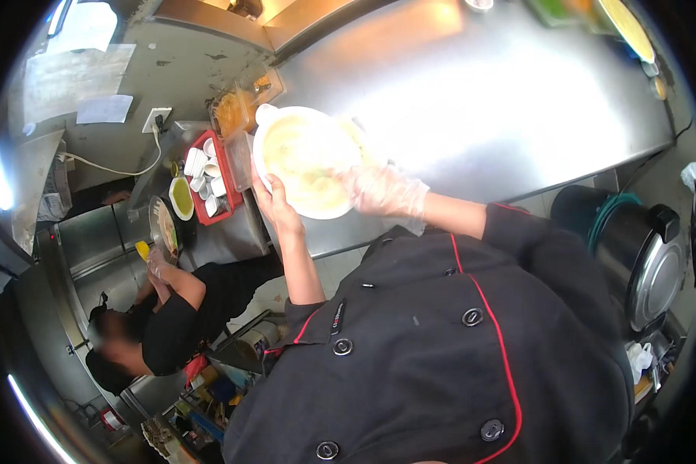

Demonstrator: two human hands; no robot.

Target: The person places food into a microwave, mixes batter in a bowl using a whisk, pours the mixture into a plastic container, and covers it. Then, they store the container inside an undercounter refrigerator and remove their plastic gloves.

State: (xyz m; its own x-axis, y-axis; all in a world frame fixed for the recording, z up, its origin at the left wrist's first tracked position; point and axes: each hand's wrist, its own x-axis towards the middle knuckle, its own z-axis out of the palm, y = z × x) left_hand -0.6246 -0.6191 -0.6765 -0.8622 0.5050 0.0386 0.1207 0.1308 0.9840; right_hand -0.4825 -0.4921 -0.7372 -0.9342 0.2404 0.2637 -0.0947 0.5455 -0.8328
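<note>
A white bowl [267, 158] with pale yellowish contents is tilted toward me over the steel counter's near edge. My left hand [280, 210], bare, grips the bowl's lower left side, thumb up near the rim. In a clear plastic glove, my right hand [387, 193] reaches over the bowl's right rim. Its fingertips touch or enter the pale contents and look smeared. Whether they pinch anything is unclear. Glare washes out much of what the bowl contains.
Clear tubs of shredded orange food [230, 114] and a red basket [226, 179] of small white cups stand left of the bowl. A co-worker [179, 309] works at a pan [162, 224] farther left. Steel counter [472, 100] extends right; a large black cooker [653, 267] stands at right.
</note>
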